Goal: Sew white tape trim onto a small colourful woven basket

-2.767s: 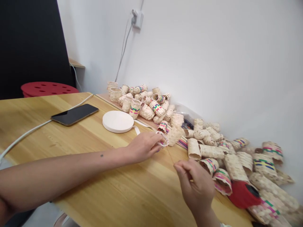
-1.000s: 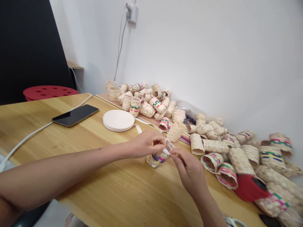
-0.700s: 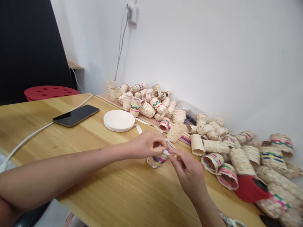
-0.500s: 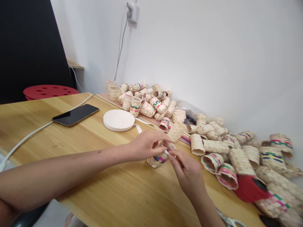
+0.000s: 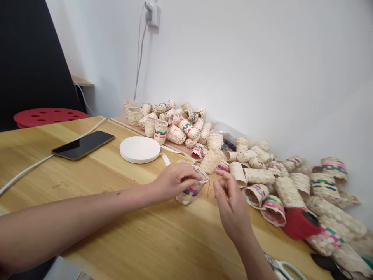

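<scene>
My left hand (image 5: 174,181) is closed around a small woven basket (image 5: 190,191) with coloured bands, holding it tilted on the wooden table (image 5: 87,175). My right hand (image 5: 230,202) sits just right of the basket's rim, thumb and fingers pinched on what looks like a thin red thread (image 5: 208,189) that runs to the rim. Whether a needle is in the pinch I cannot make out.
Several woven baskets (image 5: 262,175) lie heaped along the white wall. A white ribbon roll (image 5: 139,149), a black phone (image 5: 83,144) with a white cable (image 5: 26,171), a red thread spool (image 5: 297,224) and scissors (image 5: 284,268) are on the table. A red stool (image 5: 48,116) stands at left.
My right hand has drawn back a little to the right from the basket's rim, where it was pinching beside my left fingers. The view has shifted slightly right.
</scene>
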Action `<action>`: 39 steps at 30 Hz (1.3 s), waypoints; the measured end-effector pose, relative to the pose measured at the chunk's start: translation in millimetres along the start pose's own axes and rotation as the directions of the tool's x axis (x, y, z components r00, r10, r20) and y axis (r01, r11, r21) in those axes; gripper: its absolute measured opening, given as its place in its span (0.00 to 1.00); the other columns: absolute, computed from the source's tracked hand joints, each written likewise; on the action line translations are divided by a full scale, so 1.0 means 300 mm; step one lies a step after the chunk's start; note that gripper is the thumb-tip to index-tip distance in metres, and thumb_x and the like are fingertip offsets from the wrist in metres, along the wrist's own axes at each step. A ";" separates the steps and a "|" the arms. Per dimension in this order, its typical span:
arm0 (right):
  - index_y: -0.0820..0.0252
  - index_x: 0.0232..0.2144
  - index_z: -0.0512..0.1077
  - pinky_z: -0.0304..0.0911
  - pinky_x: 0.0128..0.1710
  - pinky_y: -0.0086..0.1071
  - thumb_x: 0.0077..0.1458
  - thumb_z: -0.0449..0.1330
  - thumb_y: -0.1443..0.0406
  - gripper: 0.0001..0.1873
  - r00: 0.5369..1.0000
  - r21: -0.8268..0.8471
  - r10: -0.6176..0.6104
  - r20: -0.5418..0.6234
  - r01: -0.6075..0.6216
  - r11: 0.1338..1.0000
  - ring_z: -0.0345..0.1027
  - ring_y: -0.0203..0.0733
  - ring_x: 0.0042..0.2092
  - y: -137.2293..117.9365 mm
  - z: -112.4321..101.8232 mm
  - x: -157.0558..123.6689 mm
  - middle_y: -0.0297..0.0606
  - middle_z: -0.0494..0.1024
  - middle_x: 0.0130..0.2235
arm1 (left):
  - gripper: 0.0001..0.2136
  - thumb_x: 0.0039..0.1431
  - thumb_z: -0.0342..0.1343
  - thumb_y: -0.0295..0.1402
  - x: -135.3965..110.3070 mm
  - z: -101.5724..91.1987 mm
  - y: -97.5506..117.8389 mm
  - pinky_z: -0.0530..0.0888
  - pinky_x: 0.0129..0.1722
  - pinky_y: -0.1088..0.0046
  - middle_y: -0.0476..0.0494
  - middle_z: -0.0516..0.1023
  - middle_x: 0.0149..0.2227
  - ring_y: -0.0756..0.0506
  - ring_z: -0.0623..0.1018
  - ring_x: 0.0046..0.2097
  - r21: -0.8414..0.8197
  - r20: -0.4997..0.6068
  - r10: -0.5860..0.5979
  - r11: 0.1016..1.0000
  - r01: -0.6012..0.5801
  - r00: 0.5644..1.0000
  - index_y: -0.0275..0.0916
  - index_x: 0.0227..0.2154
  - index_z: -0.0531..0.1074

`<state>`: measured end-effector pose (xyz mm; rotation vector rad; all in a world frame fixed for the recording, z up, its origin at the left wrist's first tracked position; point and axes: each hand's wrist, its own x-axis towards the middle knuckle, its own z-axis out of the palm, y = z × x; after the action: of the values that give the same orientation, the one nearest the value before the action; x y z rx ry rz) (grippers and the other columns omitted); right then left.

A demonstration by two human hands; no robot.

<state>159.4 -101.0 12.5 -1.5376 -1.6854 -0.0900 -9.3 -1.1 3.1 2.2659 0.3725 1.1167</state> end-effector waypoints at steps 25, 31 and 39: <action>0.57 0.38 0.73 0.61 0.37 0.34 0.63 0.53 0.65 0.08 0.977 -0.077 -0.202 0.064 0.207 0.975 0.68 0.42 0.38 0.037 0.030 -0.010 0.37 0.75 0.34 | 0.06 0.55 0.54 0.27 0.021 -0.027 0.008 0.61 0.27 0.80 0.49 0.74 0.26 0.52 0.68 0.27 -0.028 0.082 -0.161 0.986 0.164 0.984 0.34 0.30 0.77; 0.57 0.38 0.73 0.60 0.37 0.33 0.63 0.53 0.65 0.08 0.979 -0.066 -0.189 0.078 0.195 0.979 0.68 0.41 0.37 0.038 0.033 -0.010 0.37 0.76 0.35 | 0.06 0.55 0.55 0.27 0.021 -0.028 0.004 0.63 0.29 0.79 0.48 0.76 0.27 0.51 0.70 0.30 -0.023 0.080 -0.151 0.988 0.153 0.985 0.34 0.30 0.77; 0.57 0.36 0.74 0.60 0.34 0.32 0.61 0.53 0.64 0.09 0.997 0.004 -0.049 0.067 0.049 0.999 0.67 0.40 0.35 0.006 0.043 -0.024 0.36 0.76 0.33 | 0.06 0.59 0.55 0.28 0.006 -0.018 0.012 0.65 0.32 0.78 0.47 0.77 0.29 0.51 0.72 0.32 0.170 0.034 0.019 0.985 -0.024 0.999 0.35 0.29 0.75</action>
<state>153.6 -99.0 -0.9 -1.5125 -1.7759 -0.0624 -12.6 -1.0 9.2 2.4390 0.4470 1.0949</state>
